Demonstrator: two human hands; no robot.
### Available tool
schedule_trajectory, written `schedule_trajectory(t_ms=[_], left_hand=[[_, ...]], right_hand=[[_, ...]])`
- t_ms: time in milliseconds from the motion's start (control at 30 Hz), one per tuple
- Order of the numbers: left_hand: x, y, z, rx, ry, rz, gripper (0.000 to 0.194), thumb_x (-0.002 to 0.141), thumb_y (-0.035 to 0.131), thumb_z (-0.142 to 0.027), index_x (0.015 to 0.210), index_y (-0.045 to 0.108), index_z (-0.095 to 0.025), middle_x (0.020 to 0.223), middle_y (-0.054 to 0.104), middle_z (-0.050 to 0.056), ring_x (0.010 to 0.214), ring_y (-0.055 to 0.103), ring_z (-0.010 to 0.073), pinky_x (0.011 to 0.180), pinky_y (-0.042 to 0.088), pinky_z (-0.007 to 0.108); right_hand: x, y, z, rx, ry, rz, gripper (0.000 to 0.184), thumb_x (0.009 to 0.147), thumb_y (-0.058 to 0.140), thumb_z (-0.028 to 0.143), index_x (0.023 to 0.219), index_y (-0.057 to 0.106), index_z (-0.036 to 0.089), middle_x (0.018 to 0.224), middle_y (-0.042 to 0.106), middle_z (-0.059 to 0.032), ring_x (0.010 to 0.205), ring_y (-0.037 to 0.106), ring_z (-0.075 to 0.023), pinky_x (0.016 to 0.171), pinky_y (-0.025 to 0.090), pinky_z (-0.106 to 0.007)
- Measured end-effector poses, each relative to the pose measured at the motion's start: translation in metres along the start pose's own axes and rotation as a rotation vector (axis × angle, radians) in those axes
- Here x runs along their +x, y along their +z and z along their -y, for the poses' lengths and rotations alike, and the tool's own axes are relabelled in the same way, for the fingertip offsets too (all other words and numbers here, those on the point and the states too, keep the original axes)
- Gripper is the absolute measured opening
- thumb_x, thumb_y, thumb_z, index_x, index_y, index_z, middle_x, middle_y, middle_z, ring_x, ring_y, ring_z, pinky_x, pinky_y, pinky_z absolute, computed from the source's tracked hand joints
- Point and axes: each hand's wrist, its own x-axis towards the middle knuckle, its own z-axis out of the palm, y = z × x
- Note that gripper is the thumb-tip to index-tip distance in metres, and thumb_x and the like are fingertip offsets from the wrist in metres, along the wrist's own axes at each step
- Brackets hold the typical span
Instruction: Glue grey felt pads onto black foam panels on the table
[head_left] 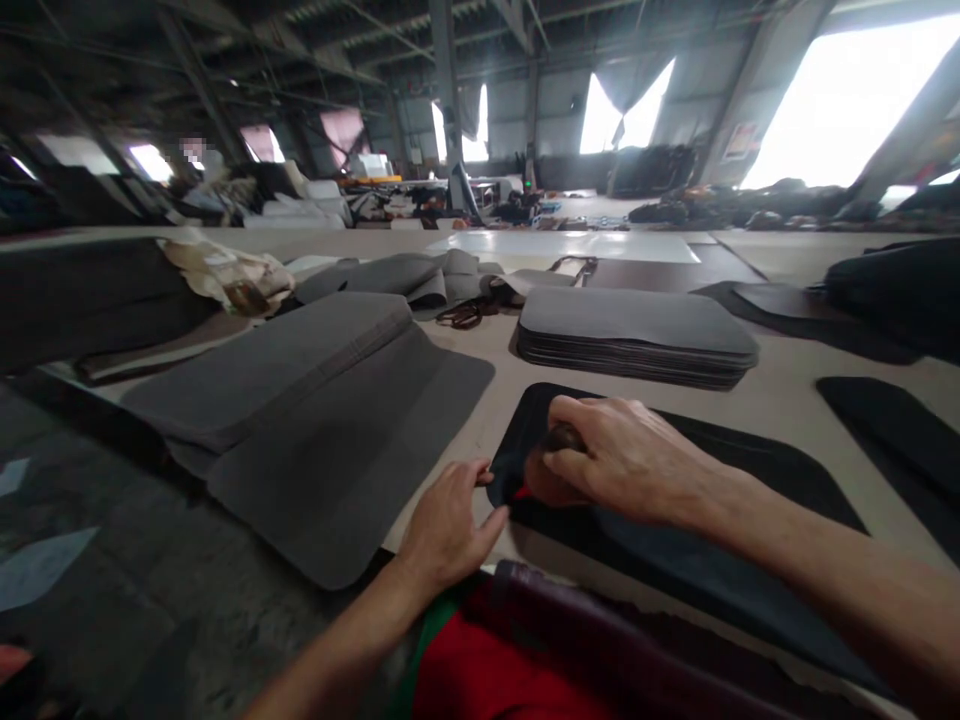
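Note:
My right hand [619, 455] is wrapped round a tool with a dark rounded handle end [564, 438] and a brown, wide lower part [551, 478]. Its exact kind is hidden by the fingers. The tool is over the left end of a black panel with rounded corners [720, 440], which lies flat on the table. A bit of red shows beside the tool. At the panel's near left corner is my left hand [454, 525], thumb apart from the bent fingers. A small brown spot by its fingertips is too blurred to name.
Left of my hands, large grey sheets [337, 440] overhang the table edge. Behind the panel stands a neat stack of grey rounded pieces [637, 325]. Dark-framed glasses [461, 316] lie between them. Another black piece [892, 440] is at right. A dark maroon roll [585, 610] lies along the near edge.

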Motion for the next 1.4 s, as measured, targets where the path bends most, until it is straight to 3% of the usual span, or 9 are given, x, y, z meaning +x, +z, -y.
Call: schedule_trajectory(t_ms=[833, 1133, 1400], left_hand=[[0.003, 0.0, -0.001, 0.036, 0.029, -0.018, 0.049, 0.081, 0.072, -0.025, 0.123, 0.047, -0.02, 0.108, 0.065, 0.006, 0.103, 0.062, 0.0238, 0.093, 0.051, 0.039], [0.003, 0.001, -0.001, 0.043, 0.04, -0.028, 0.047, 0.081, 0.071, -0.022, 0.121, 0.047, -0.021, 0.107, 0.064, 0.006, 0.102, 0.062, 0.0229, 0.092, 0.051, 0.039], [0.005, 0.0, 0.0, 0.052, 0.051, -0.019, 0.047, 0.082, 0.071, -0.025, 0.122, 0.047, -0.021, 0.108, 0.065, 0.006, 0.104, 0.062, 0.0241, 0.093, 0.05, 0.04]], right_hand=[[-0.029, -0.009, -0.025, -0.032, 0.097, 0.038, 0.012, 0.08, 0.052, 0.031, 0.083, 0.06, 0.022, 0.075, 0.065, -0.0032, 0.066, 0.056, -0.0197, 0.057, 0.025, -0.029], [-0.024, -0.003, -0.008, -0.014, 0.029, -0.017, 0.013, 0.08, 0.05, 0.03, 0.086, 0.057, 0.021, 0.083, 0.066, -0.0049, 0.07, 0.057, -0.0203, 0.056, 0.024, -0.03], [-0.052, -0.013, -0.042, -0.033, 0.143, 0.046, 0.008, 0.08, 0.053, 0.029, 0.081, 0.058, 0.023, 0.071, 0.062, -0.0005, 0.061, 0.053, -0.0174, 0.056, 0.025, -0.029]])
